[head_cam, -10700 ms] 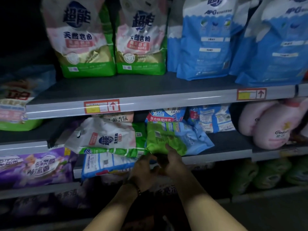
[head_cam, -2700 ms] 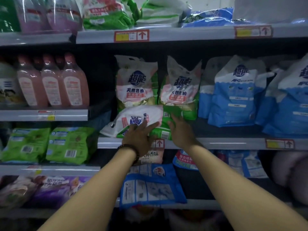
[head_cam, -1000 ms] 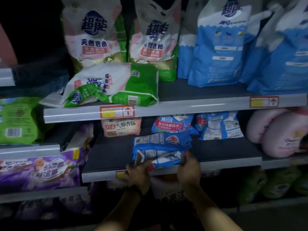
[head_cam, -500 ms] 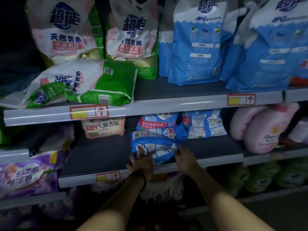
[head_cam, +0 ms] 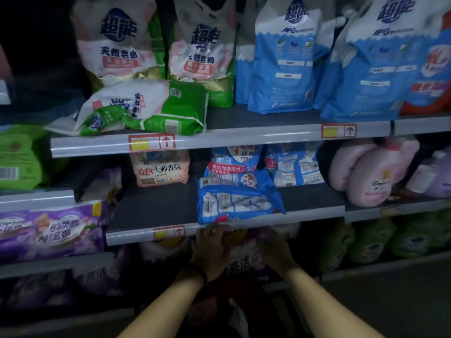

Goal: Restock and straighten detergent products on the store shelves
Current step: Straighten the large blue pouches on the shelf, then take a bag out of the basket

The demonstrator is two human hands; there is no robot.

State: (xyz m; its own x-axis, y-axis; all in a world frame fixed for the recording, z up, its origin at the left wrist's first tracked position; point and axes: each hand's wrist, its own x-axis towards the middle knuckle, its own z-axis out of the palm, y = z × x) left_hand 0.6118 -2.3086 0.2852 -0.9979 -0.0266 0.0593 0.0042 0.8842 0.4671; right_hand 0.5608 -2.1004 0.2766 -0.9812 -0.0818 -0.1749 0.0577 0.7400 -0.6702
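While both hands sit just below the middle shelf's edge [head_cam: 244, 226], the blue detergent pouch [head_cam: 238, 200] lies flat directly above them; left hand [head_cam: 211, 247] spread empty, right hand [head_cam: 274, 250] too dim to tell.

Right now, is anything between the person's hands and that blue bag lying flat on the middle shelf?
Nothing visible. The left hand and right hand sit just below the shelf edge, directly under the blue bag, whose front overhangs the edge toward them.
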